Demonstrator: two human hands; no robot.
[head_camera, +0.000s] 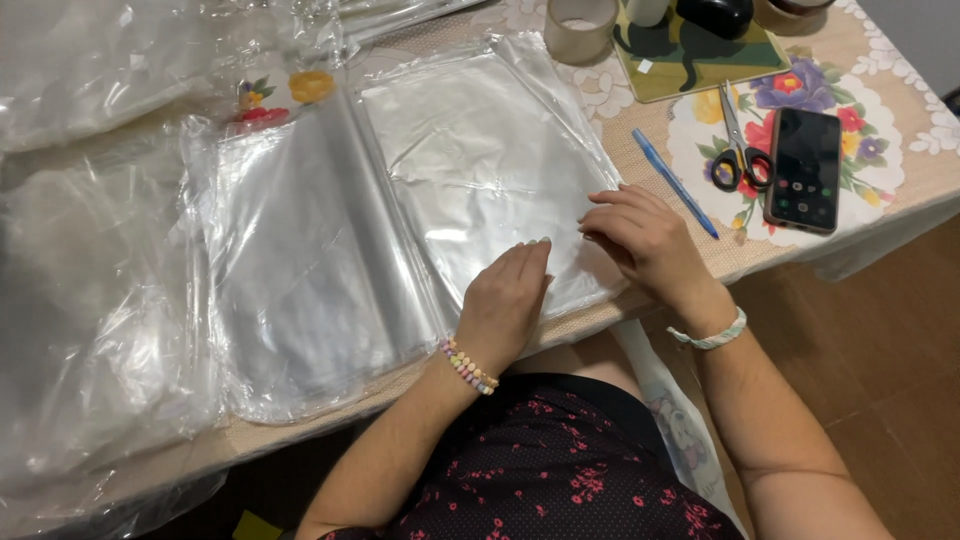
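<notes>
Left hand (508, 300), beaded bracelet at the wrist, lies palm-down with fingers together on the near edge of a flat stack of clear, glossy plastic bags (480, 170); its grip is flat and open, pinching nothing. Right hand (640, 235), just beside it, presses curled fingertips on the stack's near right corner, nothing clasped. The stack runs lengthwise away from both hands across the floral-cloth worktop (880, 60). A second, wrinkled stack of clear bags (300, 260) lies left. Farther right: blue pen (675, 183), scissors (738, 145), black phone (804, 168); beyond, a tape roll (580, 28).
</notes>
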